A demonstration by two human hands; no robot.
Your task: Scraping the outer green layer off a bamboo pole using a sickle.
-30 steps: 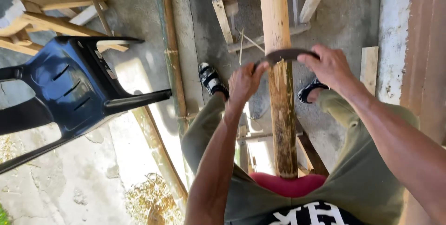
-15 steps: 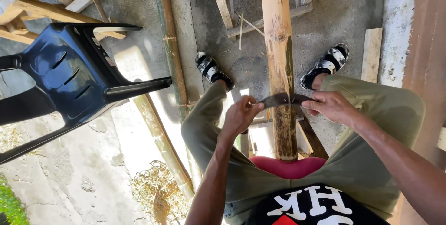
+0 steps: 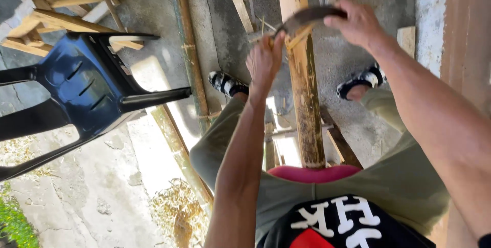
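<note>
I have both hands clamped on a curved dark blade [image 3: 307,16] laid across the bamboo pole [image 3: 306,94]: my left hand [image 3: 263,61] grips its near end, my right hand [image 3: 358,23] its far end. Left of the pole stands a tipped blue plastic chair [image 3: 76,92].

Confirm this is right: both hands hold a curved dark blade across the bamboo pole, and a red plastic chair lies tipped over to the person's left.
Not quite. The chair is dark blue, not red, as the head view shows. The rest stands: the left hand and right hand hold the curved dark blade across the bamboo pole, and the chair lies tipped over to the person's left.
</note>
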